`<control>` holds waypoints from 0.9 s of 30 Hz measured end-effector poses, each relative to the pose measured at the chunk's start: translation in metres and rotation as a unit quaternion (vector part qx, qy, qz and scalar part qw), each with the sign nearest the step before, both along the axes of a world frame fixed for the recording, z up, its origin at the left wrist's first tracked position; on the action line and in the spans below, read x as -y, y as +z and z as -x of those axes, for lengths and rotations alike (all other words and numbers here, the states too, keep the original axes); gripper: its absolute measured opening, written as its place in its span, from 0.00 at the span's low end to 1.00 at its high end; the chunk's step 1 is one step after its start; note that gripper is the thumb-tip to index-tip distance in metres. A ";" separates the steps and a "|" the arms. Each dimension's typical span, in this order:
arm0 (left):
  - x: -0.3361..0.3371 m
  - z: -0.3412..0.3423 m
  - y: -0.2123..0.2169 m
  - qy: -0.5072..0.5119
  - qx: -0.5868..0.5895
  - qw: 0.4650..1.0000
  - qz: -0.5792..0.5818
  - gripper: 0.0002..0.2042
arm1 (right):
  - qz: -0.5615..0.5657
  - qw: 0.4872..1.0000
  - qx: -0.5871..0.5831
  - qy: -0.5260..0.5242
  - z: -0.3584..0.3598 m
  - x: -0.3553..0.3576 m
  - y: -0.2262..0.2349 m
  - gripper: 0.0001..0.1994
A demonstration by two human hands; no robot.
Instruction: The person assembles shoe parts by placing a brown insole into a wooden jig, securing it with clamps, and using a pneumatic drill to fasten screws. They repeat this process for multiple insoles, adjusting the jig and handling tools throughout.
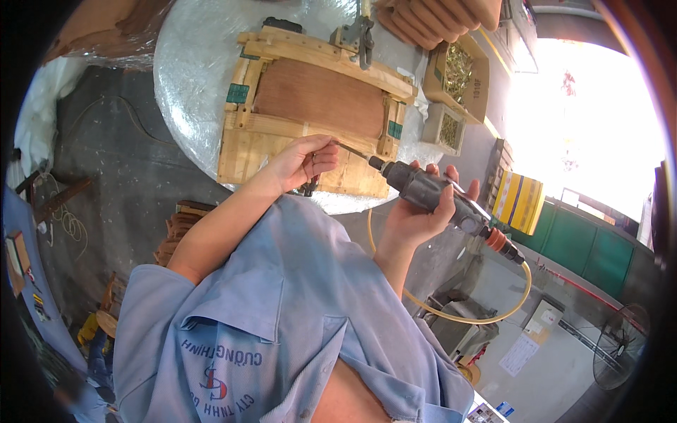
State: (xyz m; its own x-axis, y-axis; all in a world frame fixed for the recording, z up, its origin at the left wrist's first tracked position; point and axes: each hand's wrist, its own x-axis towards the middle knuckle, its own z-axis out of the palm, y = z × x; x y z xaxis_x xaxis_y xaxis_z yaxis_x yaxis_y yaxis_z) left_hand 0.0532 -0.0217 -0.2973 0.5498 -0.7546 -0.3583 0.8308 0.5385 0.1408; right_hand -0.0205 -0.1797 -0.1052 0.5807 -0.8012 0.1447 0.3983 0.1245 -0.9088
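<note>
My right hand is wrapped around a dark grey air screwdriver, which points up and to the left. A long thin bit sticks out of its nose. At the bit's tip, my left hand is closed, thumb and forefinger pinched together; whatever is between them is too small to make out. Just beyond both hands lies a pale wooden jig with green patches at its corners. A reddish-brown wood panel is set inside the jig's frame. A metal toggle clamp stands on its far rail.
The jig rests on a round table wrapped in clear film. Beside it on the right are a cardboard box and a smaller box, both holding small brassy pieces. Brown wooden parts are stacked behind. A yellow hose loops from the screwdriver.
</note>
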 end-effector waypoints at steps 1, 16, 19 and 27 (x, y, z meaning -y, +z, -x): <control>-0.002 -0.001 0.000 0.006 -0.009 1.000 0.005 0.13 | 0.002 1.000 -0.001 0.000 0.002 0.001 -0.002 0.34; 0.002 0.006 0.018 0.035 -0.007 0.997 -0.062 0.13 | -0.006 0.999 0.031 -0.018 0.010 -0.001 -0.020 0.28; 0.005 0.006 0.028 0.037 -0.017 0.994 -0.098 0.12 | 0.009 0.999 0.043 0.005 0.010 -0.002 -0.021 0.28; 0.001 0.009 0.032 0.037 -0.052 0.991 -0.114 0.13 | 0.077 0.982 0.085 0.149 0.004 0.012 -0.024 0.29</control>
